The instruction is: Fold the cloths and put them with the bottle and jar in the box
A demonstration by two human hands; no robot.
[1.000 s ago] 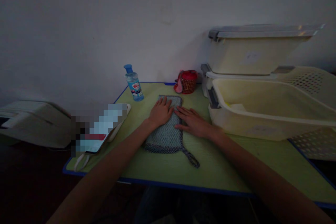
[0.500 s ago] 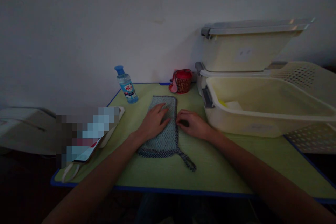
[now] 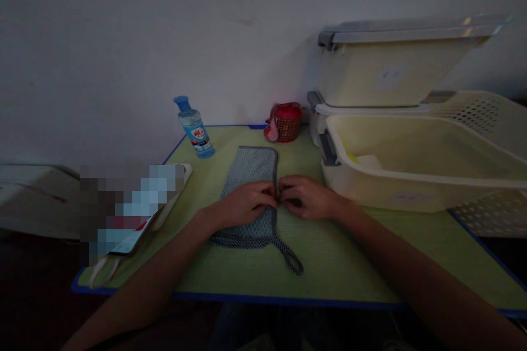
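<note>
Now the left hand (image 3: 247,204), no longer flat, curls opposite the right hand (image 3: 308,197), fingers apparently pinching the woven cloth (image 3: 253,165) at its edge between them, so handling centres there.

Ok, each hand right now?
Left hand: fingers curled by the right edge of the cloth; grip unclear.
Right hand: fingers curled at that edge; grip unclear.

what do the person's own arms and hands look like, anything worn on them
The left hand and right hand are bare, without gloves; I can make out no rings, watch or bracelet in this dim picture. The left forearm and right forearm are uncovered too, with no sleeves in view and no markings that I can make out.
</note>
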